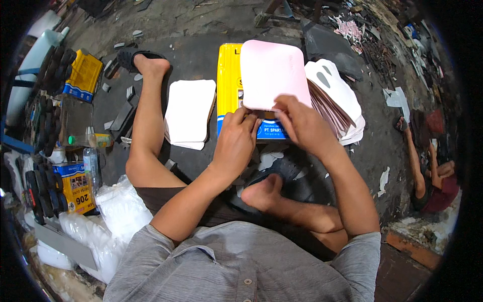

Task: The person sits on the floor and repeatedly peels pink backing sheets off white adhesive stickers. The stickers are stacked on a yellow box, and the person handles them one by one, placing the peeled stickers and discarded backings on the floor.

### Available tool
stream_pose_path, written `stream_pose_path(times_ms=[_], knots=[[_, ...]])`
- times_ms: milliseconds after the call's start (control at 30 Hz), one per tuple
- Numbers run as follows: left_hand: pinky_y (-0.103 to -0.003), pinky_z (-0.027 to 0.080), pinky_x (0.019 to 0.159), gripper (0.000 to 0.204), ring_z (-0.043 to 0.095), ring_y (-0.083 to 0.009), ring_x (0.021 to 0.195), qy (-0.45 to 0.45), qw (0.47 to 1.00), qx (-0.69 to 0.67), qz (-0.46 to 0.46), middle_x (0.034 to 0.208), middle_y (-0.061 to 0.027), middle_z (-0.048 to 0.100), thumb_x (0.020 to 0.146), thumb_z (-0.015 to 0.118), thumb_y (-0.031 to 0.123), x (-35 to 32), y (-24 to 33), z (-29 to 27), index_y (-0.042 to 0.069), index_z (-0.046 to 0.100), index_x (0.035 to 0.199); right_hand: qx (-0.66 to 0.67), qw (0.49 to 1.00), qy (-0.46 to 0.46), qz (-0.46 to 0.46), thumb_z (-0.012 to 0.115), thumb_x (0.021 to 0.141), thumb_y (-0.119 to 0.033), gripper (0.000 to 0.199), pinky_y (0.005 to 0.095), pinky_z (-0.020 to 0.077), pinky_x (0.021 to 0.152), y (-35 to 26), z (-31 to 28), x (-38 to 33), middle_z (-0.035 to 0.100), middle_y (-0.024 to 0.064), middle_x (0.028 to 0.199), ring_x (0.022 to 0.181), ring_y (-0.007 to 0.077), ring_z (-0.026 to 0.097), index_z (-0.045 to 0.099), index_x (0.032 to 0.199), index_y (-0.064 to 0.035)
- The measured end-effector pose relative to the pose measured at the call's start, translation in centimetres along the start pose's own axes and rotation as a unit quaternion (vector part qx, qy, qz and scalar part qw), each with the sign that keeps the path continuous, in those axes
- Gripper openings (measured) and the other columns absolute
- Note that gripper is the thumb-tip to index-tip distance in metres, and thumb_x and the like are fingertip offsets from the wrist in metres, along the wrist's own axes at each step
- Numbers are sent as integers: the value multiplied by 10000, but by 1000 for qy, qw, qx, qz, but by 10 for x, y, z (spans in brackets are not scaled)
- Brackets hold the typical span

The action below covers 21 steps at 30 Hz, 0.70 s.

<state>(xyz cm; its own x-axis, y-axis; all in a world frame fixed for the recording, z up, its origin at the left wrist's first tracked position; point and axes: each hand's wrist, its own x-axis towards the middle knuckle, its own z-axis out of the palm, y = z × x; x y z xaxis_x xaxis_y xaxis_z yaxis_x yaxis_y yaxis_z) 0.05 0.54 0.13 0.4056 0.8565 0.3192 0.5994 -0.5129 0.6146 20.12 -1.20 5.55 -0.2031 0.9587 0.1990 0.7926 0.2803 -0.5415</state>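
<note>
A pale pink sheet with rounded corners [271, 70] lies over a yellow and blue tin [228, 75] in front of me. My left hand [235, 141] has its fingers closed at the sheet's near left corner; the exact grip is partly hidden. At the near edge, my right hand [307, 126] pinches the sheet between bent fingers and thumb. A narrow brown strip shows under that edge between my hands. Left of the tin stands a stack of white cut pieces [190, 108]. On its right leans a fanned stack of white pieces with brown edges [342, 100], grey ovals on top.
My bare legs frame the tin, and a dark clog [132, 58] is on my left foot. Clear plastic bags [118, 206], a bottle [91, 166] and more yellow tins [83, 75] crowd the left. Scraps [347, 27] litter the far right, where another person [437, 186] sits.
</note>
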Motion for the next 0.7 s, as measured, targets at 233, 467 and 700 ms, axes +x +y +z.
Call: stream_pose_path(times_ms=[233,467,700], knots=[[-438,517,912,229,611,-370,974,22,1000,-4,13,1141,-190,661,964,682,95,8,2,6,-37,730,1145,13,999,-27,13,621,1018,-127,215,439,581,836,5,-21,17,739,211,1066,969,395,729,690,1189,-17],[-465,525,834,166,638,-376,903,33,999,-3,7,1029,-193,684,944,734,136,9,2,6,-20,760,998,-15,999,-17,-31,619,1012,-130,230,455,580,843,8,-2,4,738,208,1088,983,401,720,685,1207,-28],[-434,525,897,187,623,-356,948,33,999,-7,12,1126,-179,673,959,695,88,8,2,7,-41,747,1084,17,1000,-7,0,618,1015,-176,219,484,579,833,6,-7,7,734,225,1041,953,417,713,689,1167,-36]])
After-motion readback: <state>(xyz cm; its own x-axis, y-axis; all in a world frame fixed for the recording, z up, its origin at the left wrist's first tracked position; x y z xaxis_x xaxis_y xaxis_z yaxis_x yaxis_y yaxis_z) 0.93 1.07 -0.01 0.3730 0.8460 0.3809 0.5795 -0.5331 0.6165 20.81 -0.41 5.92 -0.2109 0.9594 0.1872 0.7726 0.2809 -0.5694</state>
